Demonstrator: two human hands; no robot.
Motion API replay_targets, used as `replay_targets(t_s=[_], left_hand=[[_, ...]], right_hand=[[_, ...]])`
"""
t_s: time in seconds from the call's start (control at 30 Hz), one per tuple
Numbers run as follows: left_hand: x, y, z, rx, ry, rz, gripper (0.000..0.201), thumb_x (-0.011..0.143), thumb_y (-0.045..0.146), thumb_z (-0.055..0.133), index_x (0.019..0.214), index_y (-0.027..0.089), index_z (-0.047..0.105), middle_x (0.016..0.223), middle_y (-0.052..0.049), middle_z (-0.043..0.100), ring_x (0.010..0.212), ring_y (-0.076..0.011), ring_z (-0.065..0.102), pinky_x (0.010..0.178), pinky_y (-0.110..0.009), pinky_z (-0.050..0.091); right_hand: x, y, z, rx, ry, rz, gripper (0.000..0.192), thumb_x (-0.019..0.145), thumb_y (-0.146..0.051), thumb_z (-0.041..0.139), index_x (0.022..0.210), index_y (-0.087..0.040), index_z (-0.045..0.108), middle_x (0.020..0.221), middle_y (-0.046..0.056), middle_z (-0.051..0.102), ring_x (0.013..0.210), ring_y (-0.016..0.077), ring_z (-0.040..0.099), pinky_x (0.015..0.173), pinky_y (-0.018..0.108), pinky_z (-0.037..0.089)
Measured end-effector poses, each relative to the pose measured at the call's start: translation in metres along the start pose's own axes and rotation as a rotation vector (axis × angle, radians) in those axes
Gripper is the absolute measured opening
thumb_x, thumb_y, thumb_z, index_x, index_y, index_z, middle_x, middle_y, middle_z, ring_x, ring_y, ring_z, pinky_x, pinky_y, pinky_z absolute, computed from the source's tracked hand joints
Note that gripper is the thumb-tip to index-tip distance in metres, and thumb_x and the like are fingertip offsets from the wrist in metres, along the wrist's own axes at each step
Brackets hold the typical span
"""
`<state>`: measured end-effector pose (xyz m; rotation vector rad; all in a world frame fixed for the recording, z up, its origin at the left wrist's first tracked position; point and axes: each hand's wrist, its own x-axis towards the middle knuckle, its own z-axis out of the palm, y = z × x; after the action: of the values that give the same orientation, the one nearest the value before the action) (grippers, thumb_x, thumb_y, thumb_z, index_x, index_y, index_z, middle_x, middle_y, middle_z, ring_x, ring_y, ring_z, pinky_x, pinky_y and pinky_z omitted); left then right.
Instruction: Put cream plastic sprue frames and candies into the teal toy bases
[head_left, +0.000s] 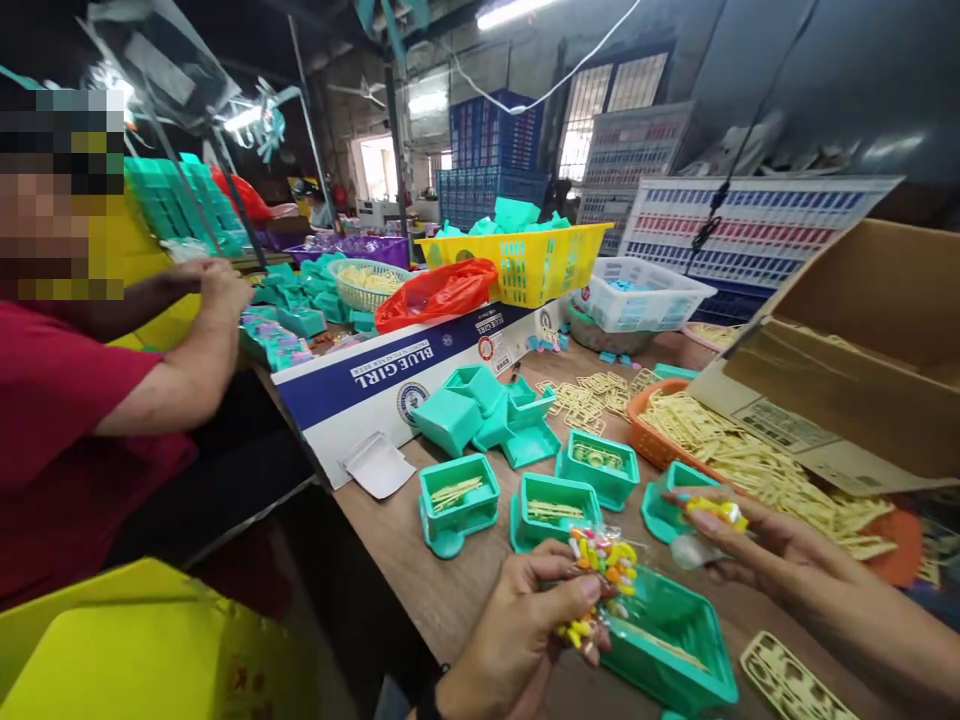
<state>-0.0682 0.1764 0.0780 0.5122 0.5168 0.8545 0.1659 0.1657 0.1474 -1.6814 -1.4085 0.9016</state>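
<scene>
My left hand is closed on small clear bags of colourful plastic pieces, yellow, orange, white and pink. It is just left of a green plastic box with pale yellow strips inside. To the right, my right hand pinches a clear bag of yellow pieces between thumb and fingers. Behind that bag stands another green box, partly hidden. Further green boxes with pale yellow parts, one at the left, one in the middle and one behind, stand upright on the wooden table.
Stacked green boxes lie by a printed cardboard divider. An orange basket of pale yellow parts and an open carton are at the right. A flat yellow frame lies in front. A co-worker sits at left.
</scene>
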Motion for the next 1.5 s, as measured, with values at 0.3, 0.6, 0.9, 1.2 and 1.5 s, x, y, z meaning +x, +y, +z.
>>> replay_targets(t_s=[0.3,0.6,0.9,1.2,1.5], left_hand=[[-0.059,0.030,-0.077,0.027,0.341,0.077,0.033,0.062,0.038,0.093,0.077,0.011,0.081,0.078,-0.003,0.056,0.058,-0.0050,0.053,0.048,-0.014,0.040],[-0.070,0.041,-0.112,-0.032,0.445,0.162,0.034,0.059,0.038,0.095,0.076,0.012,0.080,0.085,-0.004,0.058,0.059,-0.0052,0.052,0.049,-0.016,0.042],[-0.076,0.045,-0.118,-0.056,0.431,0.226,0.029,0.061,0.037,0.094,0.072,0.013,0.080,0.082,-0.003,0.058,0.058,-0.0053,0.054,0.048,-0.016,0.042],[-0.072,0.046,-0.116,-0.041,0.437,0.234,0.031,0.060,0.038,0.093,0.074,0.013,0.080,0.081,-0.003,0.057,0.057,-0.0050,0.052,0.048,-0.016,0.042],[-0.069,0.041,-0.110,0.030,0.442,0.233,0.030,0.065,0.038,0.091,0.075,0.012,0.080,0.084,-0.003,0.056,0.058,-0.0051,0.051,0.049,-0.016,0.042]], right_hand=[[0.056,-0.055,0.097,0.113,-0.241,0.153,0.082,0.053,-0.073,0.082,0.108,-0.022,0.050,0.074,0.004,0.070,0.065,0.0202,0.064,0.055,0.031,0.050],[0.106,-0.050,0.149,-0.171,-0.416,-0.301,0.052,0.080,-0.072,0.060,0.088,-0.021,0.061,0.071,0.002,0.063,0.063,0.0163,0.055,0.055,0.030,0.040],[0.121,-0.050,0.176,-0.529,-0.663,-0.753,0.023,0.100,-0.040,0.047,0.106,-0.022,0.061,0.095,0.007,0.072,0.087,0.0224,0.063,0.080,0.039,0.047],[0.122,-0.050,0.169,-0.615,-0.638,-0.734,0.018,0.098,-0.034,0.053,0.100,-0.023,0.067,0.089,0.005,0.073,0.083,0.0203,0.065,0.072,0.032,0.044],[0.110,-0.046,0.177,-0.899,-0.538,-0.945,0.031,0.091,-0.008,0.050,0.101,-0.026,0.073,0.111,0.008,0.075,0.103,0.0269,0.064,0.088,0.045,0.038]])
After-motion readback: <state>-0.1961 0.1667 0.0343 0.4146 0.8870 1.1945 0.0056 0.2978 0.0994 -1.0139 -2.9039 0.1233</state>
